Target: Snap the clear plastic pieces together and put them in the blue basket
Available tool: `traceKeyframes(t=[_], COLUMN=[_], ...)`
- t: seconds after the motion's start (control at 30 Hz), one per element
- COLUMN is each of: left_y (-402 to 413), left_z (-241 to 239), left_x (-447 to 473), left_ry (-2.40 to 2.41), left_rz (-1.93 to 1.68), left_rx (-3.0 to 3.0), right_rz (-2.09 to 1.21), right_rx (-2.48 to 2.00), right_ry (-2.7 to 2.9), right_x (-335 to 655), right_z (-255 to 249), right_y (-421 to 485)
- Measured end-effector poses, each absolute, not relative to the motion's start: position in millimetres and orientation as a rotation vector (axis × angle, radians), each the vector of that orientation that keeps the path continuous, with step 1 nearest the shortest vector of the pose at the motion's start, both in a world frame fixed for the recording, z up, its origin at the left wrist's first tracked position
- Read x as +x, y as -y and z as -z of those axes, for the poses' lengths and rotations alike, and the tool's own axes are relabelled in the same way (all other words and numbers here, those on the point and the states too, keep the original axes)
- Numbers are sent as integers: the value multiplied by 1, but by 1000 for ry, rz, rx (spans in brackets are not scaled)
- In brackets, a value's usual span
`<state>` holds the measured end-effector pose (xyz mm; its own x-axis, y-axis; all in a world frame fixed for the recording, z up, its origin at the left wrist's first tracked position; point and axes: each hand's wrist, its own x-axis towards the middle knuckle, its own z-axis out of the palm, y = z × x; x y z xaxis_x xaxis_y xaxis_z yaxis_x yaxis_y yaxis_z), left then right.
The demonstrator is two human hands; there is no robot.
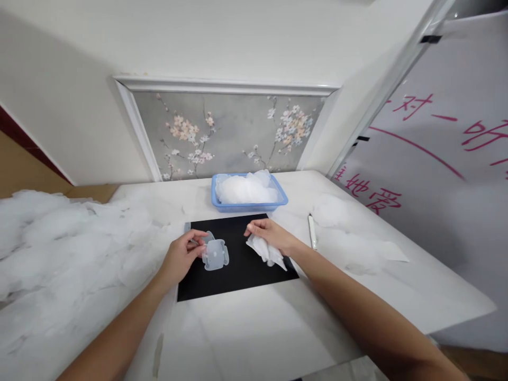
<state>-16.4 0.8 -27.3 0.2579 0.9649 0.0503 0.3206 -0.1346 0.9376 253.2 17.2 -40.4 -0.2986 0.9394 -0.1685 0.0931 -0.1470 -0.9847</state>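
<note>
My left hand point(182, 256) pinches a small clear plastic lid with side clips point(215, 255) and holds it just above a black mat point(238, 270) on the white table. My right hand point(270, 235) is closed around a crumpled white cloth point(266, 250) over the mat's right part, thumb and forefinger pinched together. A second clear plastic piece point(188, 227) lies at the mat's far left corner, partly hidden behind my left fingers.
A blue basket point(249, 203) heaped with thin white plastic stands behind the mat. Large piles of the same white material point(59, 248) cover the table's left side, with a smaller pile point(337, 211) at right. A white pen point(312, 231) lies right of the mat.
</note>
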Motion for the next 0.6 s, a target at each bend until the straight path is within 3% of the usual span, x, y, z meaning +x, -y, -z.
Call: traceKeyframes(t=[0.27,0.6], left_y=[-2,3], left_z=[30,28], left_x=[-16,-14], left_ry=[-1151,-1156], left_rz=[-958,-915], left_rx=[1608,1653], right_rz=[-904,-1028], right_rx=[-1157,-949], right_ry=[2063,2128], right_x=[234,223], right_z=[34,33], right_y=[-3,5])
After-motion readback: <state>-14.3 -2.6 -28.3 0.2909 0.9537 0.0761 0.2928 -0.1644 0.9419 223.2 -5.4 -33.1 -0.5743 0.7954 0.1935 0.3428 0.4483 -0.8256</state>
